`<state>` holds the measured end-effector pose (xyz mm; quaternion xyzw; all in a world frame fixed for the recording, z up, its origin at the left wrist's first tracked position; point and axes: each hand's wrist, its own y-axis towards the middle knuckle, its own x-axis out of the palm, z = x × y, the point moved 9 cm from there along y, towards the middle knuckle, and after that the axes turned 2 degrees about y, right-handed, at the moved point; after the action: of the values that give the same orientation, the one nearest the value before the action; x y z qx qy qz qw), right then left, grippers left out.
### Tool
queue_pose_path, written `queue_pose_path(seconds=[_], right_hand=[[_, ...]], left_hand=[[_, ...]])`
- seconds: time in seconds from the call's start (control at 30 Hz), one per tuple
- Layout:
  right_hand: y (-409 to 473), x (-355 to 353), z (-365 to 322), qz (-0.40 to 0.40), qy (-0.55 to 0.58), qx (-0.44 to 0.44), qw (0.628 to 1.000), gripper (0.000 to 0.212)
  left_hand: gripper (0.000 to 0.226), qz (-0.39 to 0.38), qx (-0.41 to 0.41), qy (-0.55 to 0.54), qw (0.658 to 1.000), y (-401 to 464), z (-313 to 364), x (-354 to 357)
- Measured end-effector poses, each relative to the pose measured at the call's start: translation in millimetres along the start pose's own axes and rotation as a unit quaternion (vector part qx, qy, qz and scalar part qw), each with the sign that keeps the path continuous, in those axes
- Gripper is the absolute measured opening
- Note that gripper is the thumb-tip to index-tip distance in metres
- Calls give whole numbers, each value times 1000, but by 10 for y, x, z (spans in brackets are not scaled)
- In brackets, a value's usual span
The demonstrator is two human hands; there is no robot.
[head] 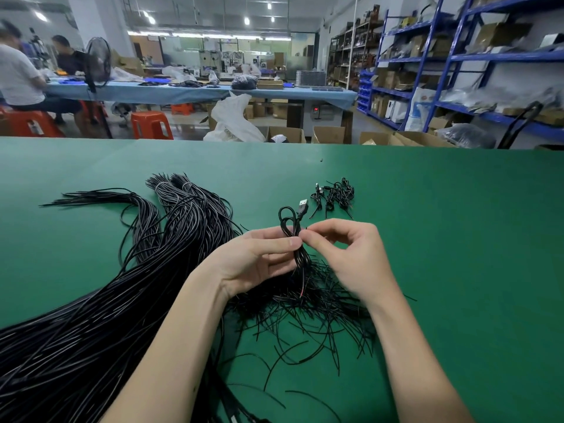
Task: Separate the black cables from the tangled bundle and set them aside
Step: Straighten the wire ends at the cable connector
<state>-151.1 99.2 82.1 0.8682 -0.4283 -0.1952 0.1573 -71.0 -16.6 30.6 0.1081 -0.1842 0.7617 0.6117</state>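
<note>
A folded black USB cable (291,227) stands up between my hands, its silver plug (303,206) pointing up and right. My left hand (256,257) grips the folded loops between thumb and fingers. My right hand (345,251) pinches a thin strand at the cable's middle. A thick tangled bundle of long black cables (116,300) runs from the lower left up to tied ends at the centre left. Under my hands lies a loose heap of short black strands (308,312). A small pile of coiled black cables (334,195) sits apart behind my hands.
The green table mat (457,239) stretches wide to the right and far side. Beyond its far edge are cardboard boxes (328,135), orange stools, a blue work table with seated people at the left, and blue shelving (457,62) at the right.
</note>
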Motion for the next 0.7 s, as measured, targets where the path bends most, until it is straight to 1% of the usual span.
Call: queue_pose_path(seconds=[0.1,0.17,0.23,0.3,0.33,0.4,0.43,0.47,0.5,0.53,0.57,0.6,0.63,0.7], right_hand=[[29,20,56,-19,29,41,999,5],[11,67,191,-43,84,122,988,8],[-62,157,365,-80,164,232,955,11],[-145,254,475,-108,234,312,914,12],[-166,268,539,-114,246,333,903,12],[-207,255,645,-108,229,365,896,8],[-242,249,682,-103,225,381,891,2],[-271,251,760,-100,234,394,883,11],[-326,277,798,-99,262,415,866,13],[-367,302,845,-91,306,432,843,8],[-401,343,838,-84,345,440,825,7],[-386,354,836,-80,366,428,823,12],[-355,336,804,-82,347,409,840,15],[-209,228,700,-86,231,324,913,15]], left_hand=[[21,10,58,39,997,-2,109,14],[20,31,105,91,990,-30,214,-12],[21,38,164,197,966,-104,373,7],[21,34,219,343,913,-187,528,89],[19,36,239,411,879,-214,582,136],[16,46,269,525,806,-244,642,241],[15,43,279,568,773,-244,644,312],[15,34,284,602,745,-234,629,383],[15,28,285,629,723,-216,610,440],[16,30,283,646,709,-197,591,466],[17,41,279,649,707,-185,583,458],[20,60,269,632,724,-174,583,409],[25,82,251,588,765,-163,582,324],[40,125,196,442,866,-139,533,96]])
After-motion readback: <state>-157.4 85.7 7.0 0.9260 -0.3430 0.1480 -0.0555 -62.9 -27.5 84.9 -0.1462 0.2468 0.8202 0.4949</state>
